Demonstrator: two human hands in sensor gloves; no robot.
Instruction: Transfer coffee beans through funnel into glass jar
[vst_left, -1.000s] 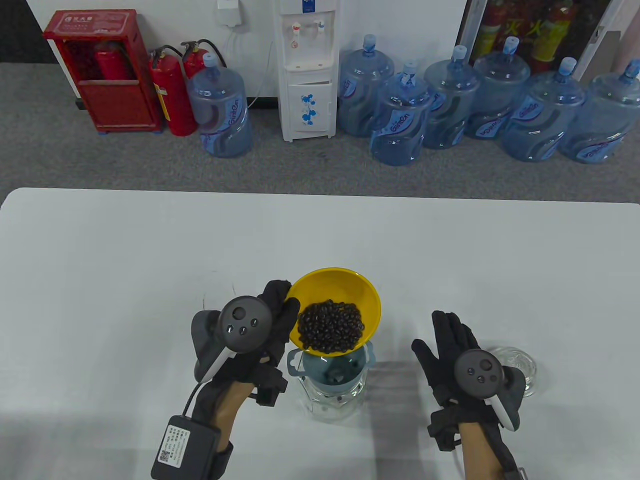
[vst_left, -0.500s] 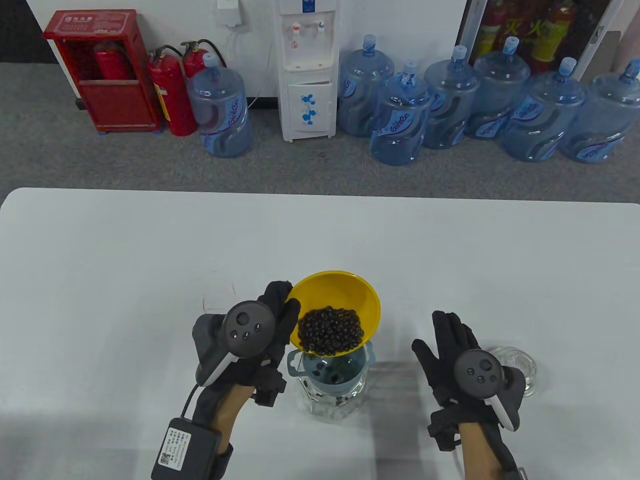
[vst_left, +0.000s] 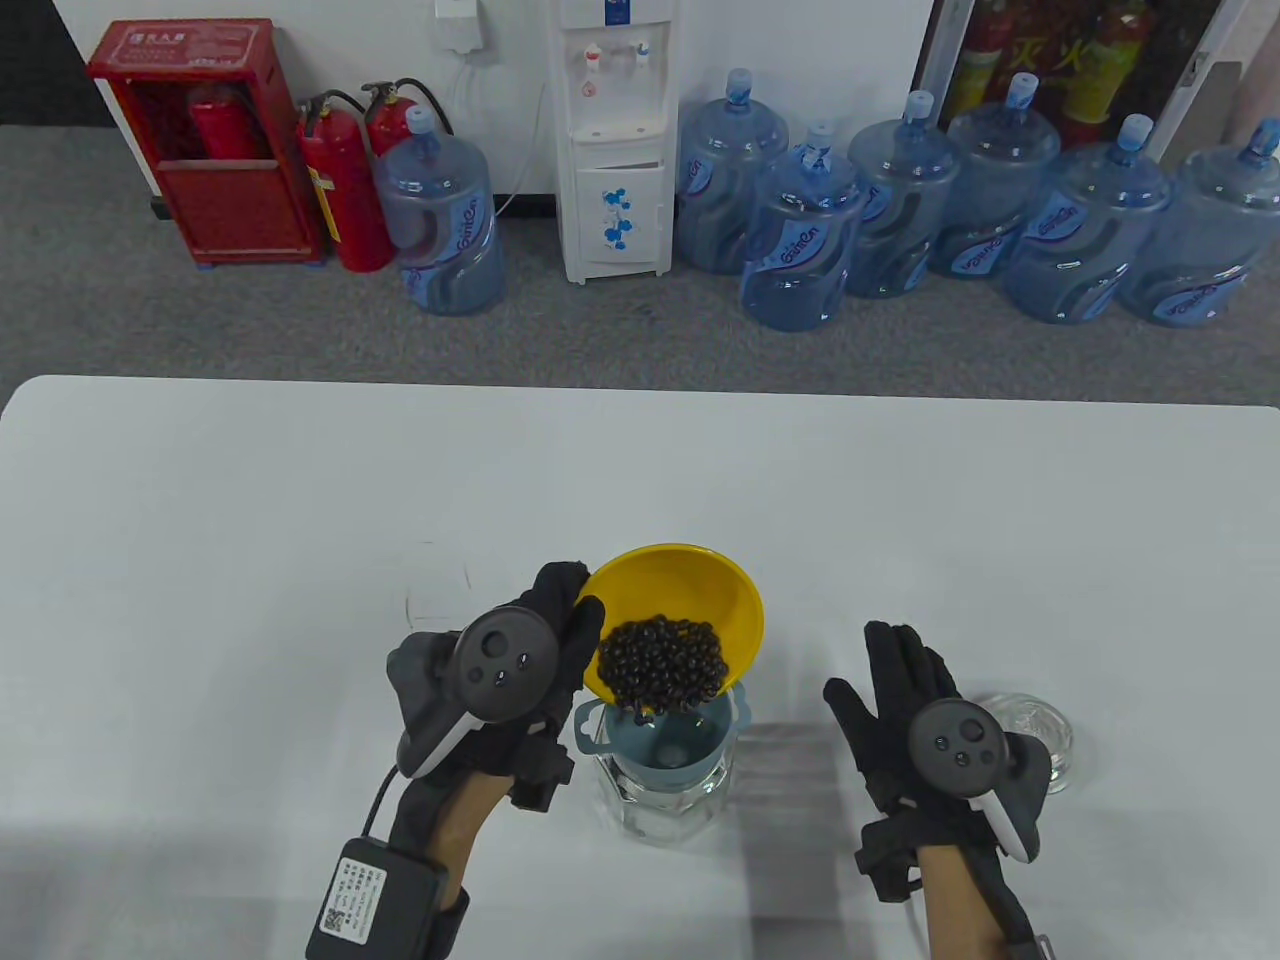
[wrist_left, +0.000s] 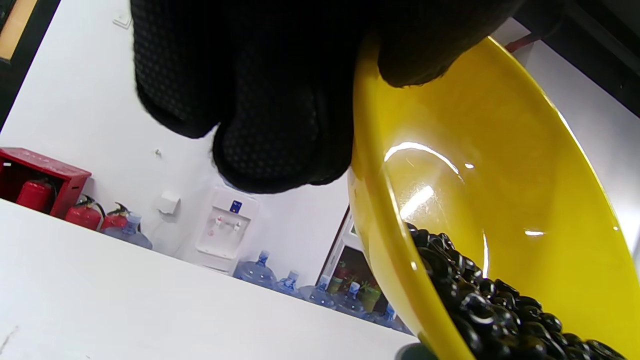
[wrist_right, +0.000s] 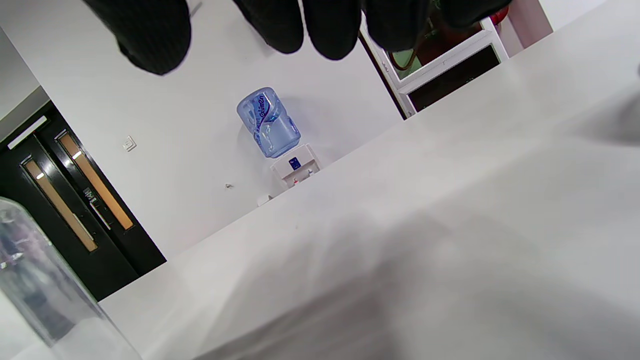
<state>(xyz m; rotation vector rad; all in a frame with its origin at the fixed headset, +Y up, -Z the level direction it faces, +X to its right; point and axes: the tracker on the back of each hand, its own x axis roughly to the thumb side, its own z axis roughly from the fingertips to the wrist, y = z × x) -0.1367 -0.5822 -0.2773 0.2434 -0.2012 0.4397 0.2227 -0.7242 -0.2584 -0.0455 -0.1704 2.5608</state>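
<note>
More coffee beans (vst_left: 662, 668) reach bowl (vst_left: 700, 585) lip (tilted further).

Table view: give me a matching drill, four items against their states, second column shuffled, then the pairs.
Items:
1. round yellow plastic bowl
2. blue-grey plastic funnel
3. clear glass lid
4. right hand

States:
A. lies flat on the table, right of the right hand
B. fingers spread, holding nothing
C. tilted, dark coffee beans at its lower rim
D. sits in the mouth of the clear glass jar

Pairs: 1-C, 2-D, 3-A, 4-B
</note>
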